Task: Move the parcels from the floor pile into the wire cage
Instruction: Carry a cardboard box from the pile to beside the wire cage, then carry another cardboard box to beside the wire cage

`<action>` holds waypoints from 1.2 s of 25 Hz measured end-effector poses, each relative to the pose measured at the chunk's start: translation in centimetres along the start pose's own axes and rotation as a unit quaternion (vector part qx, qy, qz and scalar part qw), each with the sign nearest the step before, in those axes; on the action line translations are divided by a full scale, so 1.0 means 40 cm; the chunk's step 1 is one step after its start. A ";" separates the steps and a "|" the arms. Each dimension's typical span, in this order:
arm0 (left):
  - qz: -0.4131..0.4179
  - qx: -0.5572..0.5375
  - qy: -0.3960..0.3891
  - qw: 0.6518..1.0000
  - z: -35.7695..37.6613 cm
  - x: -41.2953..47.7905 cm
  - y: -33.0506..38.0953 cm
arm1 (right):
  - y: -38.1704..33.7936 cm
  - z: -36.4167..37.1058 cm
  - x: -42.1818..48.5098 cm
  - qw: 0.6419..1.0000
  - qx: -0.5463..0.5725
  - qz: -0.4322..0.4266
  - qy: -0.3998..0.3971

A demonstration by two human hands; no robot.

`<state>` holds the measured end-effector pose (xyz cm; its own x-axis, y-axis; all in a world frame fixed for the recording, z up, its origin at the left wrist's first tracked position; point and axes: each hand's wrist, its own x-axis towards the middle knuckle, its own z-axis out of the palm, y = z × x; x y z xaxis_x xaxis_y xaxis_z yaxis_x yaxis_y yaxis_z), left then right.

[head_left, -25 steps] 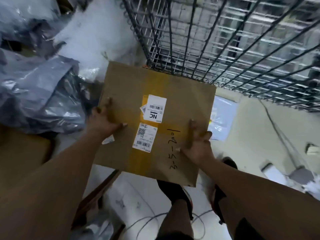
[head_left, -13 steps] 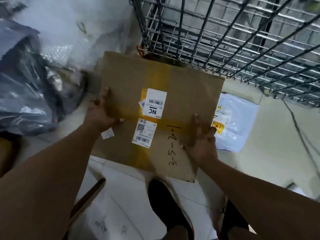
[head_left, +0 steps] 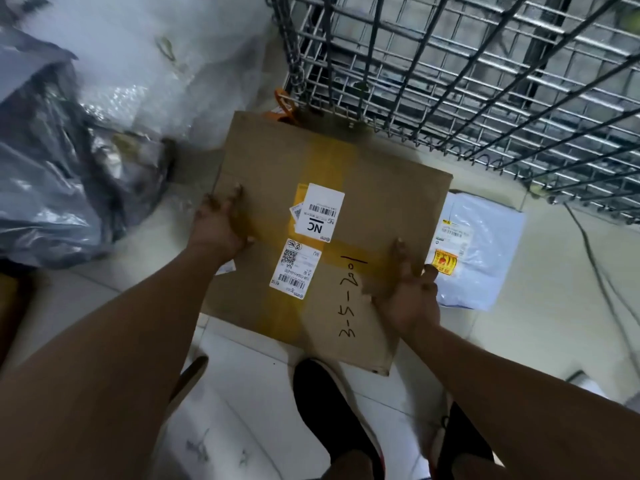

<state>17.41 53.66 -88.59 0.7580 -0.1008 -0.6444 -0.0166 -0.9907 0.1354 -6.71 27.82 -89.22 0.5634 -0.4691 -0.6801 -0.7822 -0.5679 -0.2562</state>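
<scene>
Brown cardboard parcel (head_left: 363, 188), yellow tape strip (head_left: 329, 161), two white barcode labels (head_left: 320, 213), handwritten code on top; held flat above the floor (head_left: 554, 323), far edge just beside the lower corner of the wire cage (head_left: 450, 98).

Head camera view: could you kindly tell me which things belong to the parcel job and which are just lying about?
Job: cardboard box, gripped by left hand and right hand; wire cage; white mailer bag; grey plastic bags.
Lying about: floor cable; paper scrap.
</scene>
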 end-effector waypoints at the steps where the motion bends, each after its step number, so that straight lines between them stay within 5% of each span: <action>1: 0.012 0.001 0.007 1.000 0.001 -0.023 0.018 | -0.010 -0.018 -0.004 1.000 -0.014 0.004 0.001; 9: 0.172 0.006 -0.064 0.983 -0.185 -0.461 0.301 | -0.124 -0.395 -0.228 0.989 0.012 -0.131 -0.066; 13: 0.184 0.031 -0.090 0.978 -0.382 -0.672 0.465 | -0.153 -0.671 -0.392 0.983 0.019 -0.166 -0.080; 22: 0.215 -0.009 -0.077 0.974 -0.762 -1.174 0.762 | -0.124 -1.182 -0.796 0.983 0.080 -0.163 -0.038; 30: 0.374 0.123 -0.066 0.917 -0.851 -1.470 0.933 | 0.057 -1.326 -1.157 0.981 0.178 -0.052 0.063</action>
<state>-5.60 25.75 -20.02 0.3897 -0.7551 -0.5272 -0.6583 -0.6287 0.4140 -20.47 12.36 -21.90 0.6559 -0.5137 -0.5532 -0.7495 -0.3560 -0.5581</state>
